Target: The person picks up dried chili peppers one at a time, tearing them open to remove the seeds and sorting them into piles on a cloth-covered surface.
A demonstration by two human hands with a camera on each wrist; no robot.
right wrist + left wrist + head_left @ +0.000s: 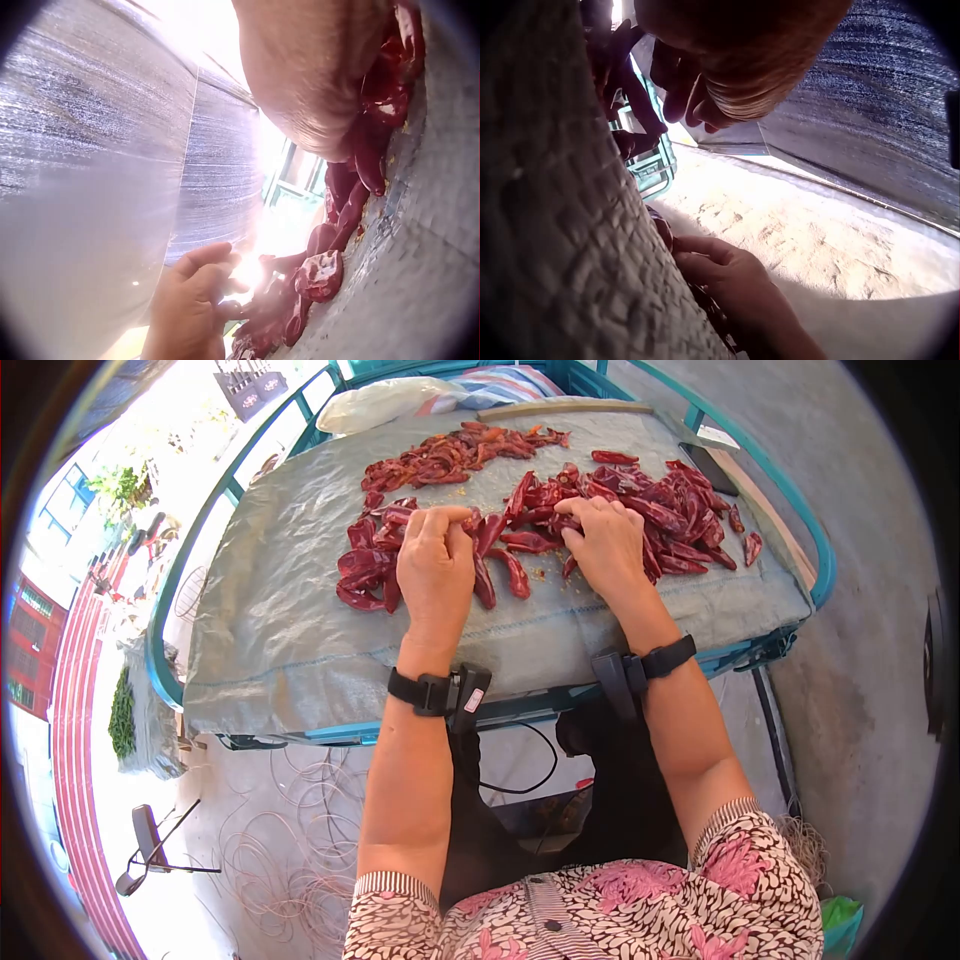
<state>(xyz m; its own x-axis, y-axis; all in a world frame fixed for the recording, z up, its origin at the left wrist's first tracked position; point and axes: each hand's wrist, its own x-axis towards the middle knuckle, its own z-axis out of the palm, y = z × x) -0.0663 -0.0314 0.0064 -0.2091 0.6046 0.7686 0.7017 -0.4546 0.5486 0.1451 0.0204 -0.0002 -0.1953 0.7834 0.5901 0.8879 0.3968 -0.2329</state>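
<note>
Dried red chili peppers lie in loose heaps on a grey woven sheet. My left hand hovers at the left heap, its fingers loosely bent; no pepper shows between them in the right wrist view, where the left hand appears beside the chilies. At the larger right heap, my right hand has its fingers curled down among the peppers. The left wrist view shows the right hand with thumb and fingertips together at a dark red chili. Its palm hides part of the heap.
Farther back lies a flatter batch of shrivelled, lighter chilies. A dark phone-like slab rests near the right edge. Blue-green rails of a cart bed enclose the sheet, with a pale sack at the far end. Loose cord tangles on the floor.
</note>
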